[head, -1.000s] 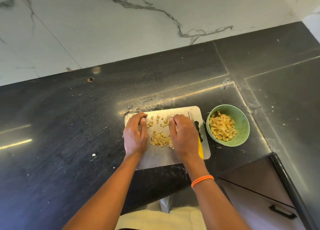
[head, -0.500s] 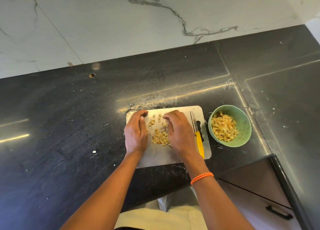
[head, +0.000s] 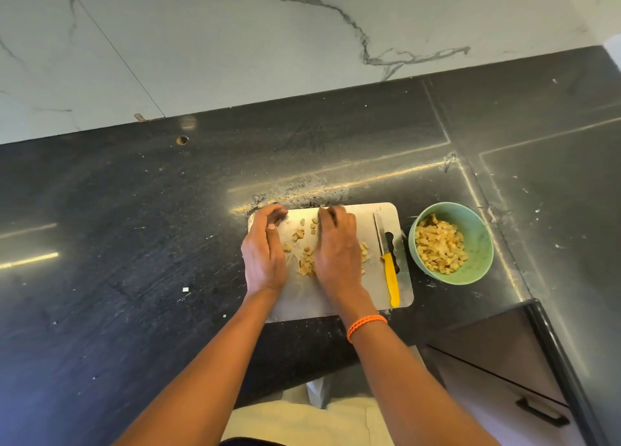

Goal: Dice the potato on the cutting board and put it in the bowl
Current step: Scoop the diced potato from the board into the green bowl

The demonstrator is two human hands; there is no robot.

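Several yellow potato dice [head: 305,265] lie in a loose heap on the steel cutting board [head: 367,218]. My left hand [head: 263,256] stands on its edge left of the heap, its fingertips bent inward at the board's far edge. On the heap's right side stands my right hand [head: 337,249], cupped, hiding part of the heap. A few dice [head: 364,251] lie just right of it. Neither hand grips anything. The green bowl [head: 484,234] to the right of the board holds many potato dice [head: 438,244].
A yellow-handled knife [head: 389,271] lies on the right side of the board, blade pointing away from me. The black counter [head: 134,244] carries small white crumbs. A marble wall [head: 235,42] rises behind. A drawer front with a handle [head: 541,412] is at lower right.
My right hand has slid left and farther up the board, uncovering the knife. Both hands' fingertips now reach the board's far edge, and the dice lie closer together between them.
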